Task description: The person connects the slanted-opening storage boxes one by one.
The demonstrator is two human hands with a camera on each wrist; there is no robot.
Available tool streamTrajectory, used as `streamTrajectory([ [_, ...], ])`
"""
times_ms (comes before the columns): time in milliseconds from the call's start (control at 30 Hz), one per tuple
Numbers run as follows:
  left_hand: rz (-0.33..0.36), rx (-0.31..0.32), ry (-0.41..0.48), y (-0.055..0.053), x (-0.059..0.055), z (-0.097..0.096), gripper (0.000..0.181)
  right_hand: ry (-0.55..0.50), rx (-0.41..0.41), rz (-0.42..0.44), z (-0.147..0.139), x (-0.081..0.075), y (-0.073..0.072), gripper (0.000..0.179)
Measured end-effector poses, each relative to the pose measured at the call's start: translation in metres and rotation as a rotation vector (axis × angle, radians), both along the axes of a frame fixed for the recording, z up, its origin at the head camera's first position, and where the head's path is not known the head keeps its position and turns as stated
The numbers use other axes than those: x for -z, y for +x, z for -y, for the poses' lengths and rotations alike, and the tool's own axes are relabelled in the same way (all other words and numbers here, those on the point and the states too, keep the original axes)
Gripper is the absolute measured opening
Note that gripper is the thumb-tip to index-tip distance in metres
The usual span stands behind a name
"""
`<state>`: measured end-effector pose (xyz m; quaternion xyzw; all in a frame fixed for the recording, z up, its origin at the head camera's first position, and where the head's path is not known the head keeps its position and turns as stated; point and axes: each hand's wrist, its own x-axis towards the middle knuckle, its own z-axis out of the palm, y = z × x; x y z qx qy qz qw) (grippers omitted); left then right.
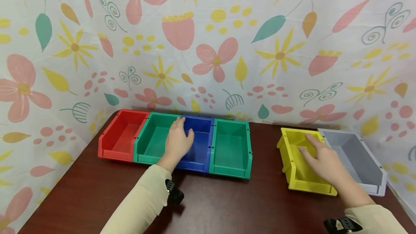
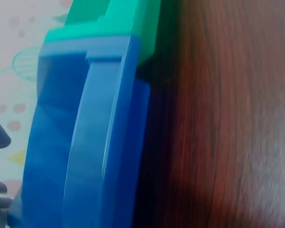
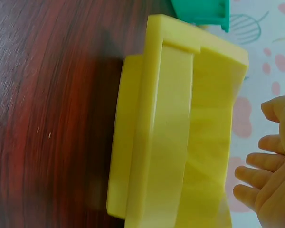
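Observation:
My left hand (image 1: 178, 141) hovers over the line where a green bin (image 1: 156, 136) meets the blue bin (image 1: 200, 138), fingers extended, nothing in its grasp. Its fingertips show at the left edge of the left wrist view, beside the blue bin's (image 2: 92, 142) front wall. Over the yellow bin (image 1: 297, 169) reaches my right hand (image 1: 328, 163), empty, with fingers loosely spread. In the right wrist view that hand (image 3: 273, 166) appears palm and fingers apart from the yellow bin (image 3: 166, 137). Both bins look empty inside.
A red bin (image 1: 121, 136) stands at the left end of the row, and another green bin (image 1: 230, 149) at its right end. Beside the yellow bin is a grey bin (image 1: 354, 160). All stand on a dark wooden table (image 1: 227, 205) before a flower-patterned cloth (image 1: 227, 93).

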<state>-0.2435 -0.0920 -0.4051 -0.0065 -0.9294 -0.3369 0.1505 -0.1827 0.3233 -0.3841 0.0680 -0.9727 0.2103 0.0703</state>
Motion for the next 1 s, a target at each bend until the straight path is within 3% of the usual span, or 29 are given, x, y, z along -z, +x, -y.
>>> streamTrajectory([
  [100, -0.047, 0.039, 0.027, 0.002, -0.001, -0.012, 0.051, -0.006, 0.017, 0.003, -0.006, 0.001, 0.000, 0.066],
  [200, -0.024, 0.078, 0.089, 0.003, 0.001, -0.024, 0.051, -0.005, 0.032, 0.012, -0.009, 0.003, 0.000, 0.068],
  [500, 0.217, 0.234, 0.234, 0.006, 0.011, -0.061, 0.062, 0.049, 0.106, 0.061, -0.005, 0.006, 0.000, 0.071],
  [667, 0.268, 0.227, 0.318, 0.006, 0.012, -0.071, 0.061, 0.059, 0.126, 0.096, -0.001, 0.004, -0.002, 0.073],
  [1000, 0.205, 0.160, 0.364, 0.004, 0.018, -0.066, 0.057, 0.034, 0.157, 0.104, 0.000, 0.000, -0.003, 0.074],
])
